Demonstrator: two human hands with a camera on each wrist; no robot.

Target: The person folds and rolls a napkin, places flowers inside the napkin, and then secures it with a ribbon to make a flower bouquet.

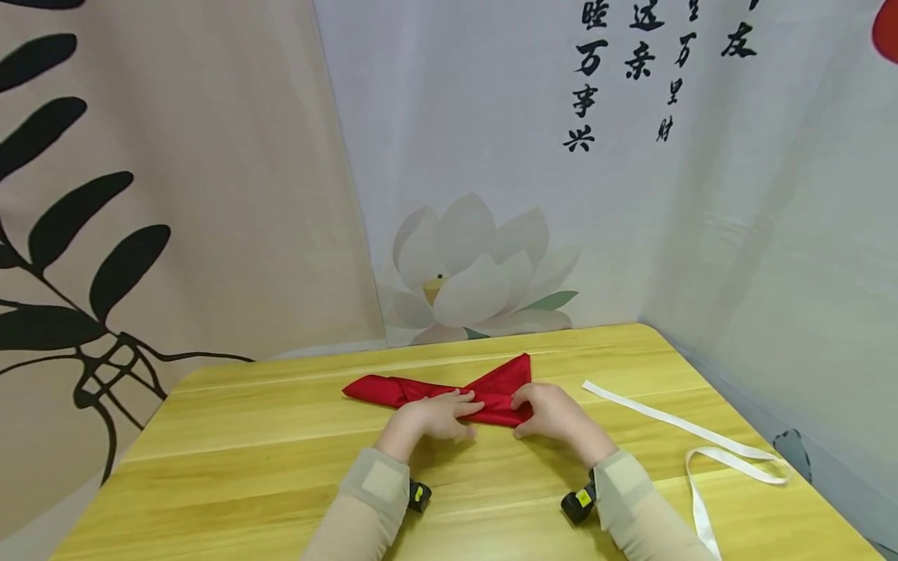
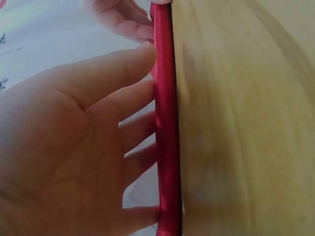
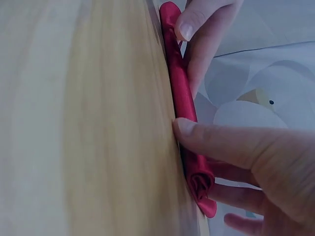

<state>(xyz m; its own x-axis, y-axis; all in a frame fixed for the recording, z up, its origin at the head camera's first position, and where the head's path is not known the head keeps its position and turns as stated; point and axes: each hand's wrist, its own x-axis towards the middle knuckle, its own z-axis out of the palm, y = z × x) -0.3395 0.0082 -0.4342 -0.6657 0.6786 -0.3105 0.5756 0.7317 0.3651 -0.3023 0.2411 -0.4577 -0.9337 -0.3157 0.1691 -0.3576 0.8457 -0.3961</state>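
A red, satin-like cloth (image 1: pixel 382 389) lies on the table, rolled into a long narrow strip with one pointed flap standing out on its far side. My left hand (image 1: pixel 436 416) rests on the middle of the roll. In the left wrist view its fairly straight fingers touch the red cloth (image 2: pixel 167 123) along its length. At the right end, my right hand (image 1: pixel 557 414) pinches the roll. The right wrist view has its thumb on the near side and fingers behind the cloth (image 3: pixel 183 96), whose end shows spiral layers.
A white ribbon (image 1: pixel 669 421) lies in loose bends on the right of the wooden table (image 1: pixel 266 460). Behind the table hangs a printed backdrop (image 1: pixel 477 140) with a lotus, leaves and black characters. The table's far edge is close beyond the cloth.
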